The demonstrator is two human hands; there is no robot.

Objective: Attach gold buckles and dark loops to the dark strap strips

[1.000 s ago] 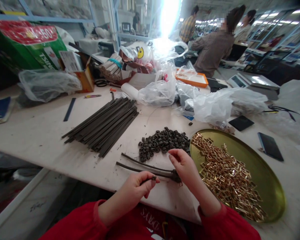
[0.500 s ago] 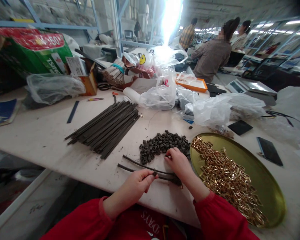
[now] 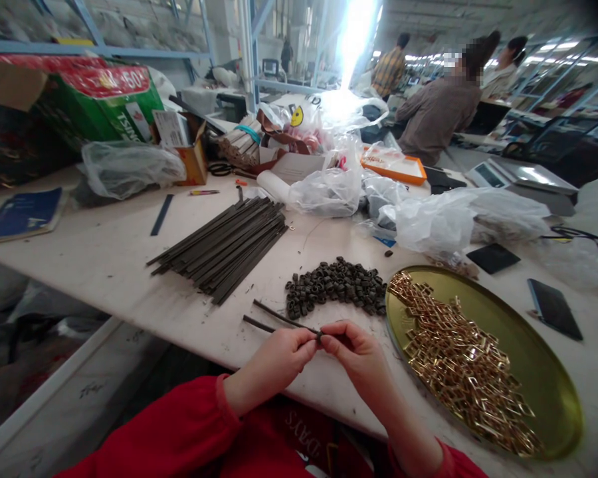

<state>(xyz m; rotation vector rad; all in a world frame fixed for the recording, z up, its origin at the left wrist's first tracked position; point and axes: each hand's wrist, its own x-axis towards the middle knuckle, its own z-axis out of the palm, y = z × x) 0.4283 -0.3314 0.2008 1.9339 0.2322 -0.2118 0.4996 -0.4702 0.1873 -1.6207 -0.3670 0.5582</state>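
My left hand [image 3: 278, 362] and my right hand [image 3: 359, 355] meet fingertip to fingertip at the table's near edge, both pinched. Between them is the end of a thin dark strap [image 3: 279, 320], whose two strands lie leftward on the table. Something small and dark sits at the pinch; I cannot tell which hand holds it. Just beyond the hands lies a heap of small dark loops [image 3: 336, 287]. A round brass tray [image 3: 543, 368] at the right holds several gold buckles [image 3: 458, 355].
A bundle of long dark straps [image 3: 224, 242] lies at the centre left. Plastic bags [image 3: 433, 219], boxes and a green carton [image 3: 94, 99] crowd the back. Two black phones [image 3: 554, 309] lie at the right, a blue book [image 3: 22, 214] at the left. Other people stand beyond the table.
My right hand went to the heap of dark loops, then came back toward me. It now meets my left hand at the strap's end. The view shifted slightly left.
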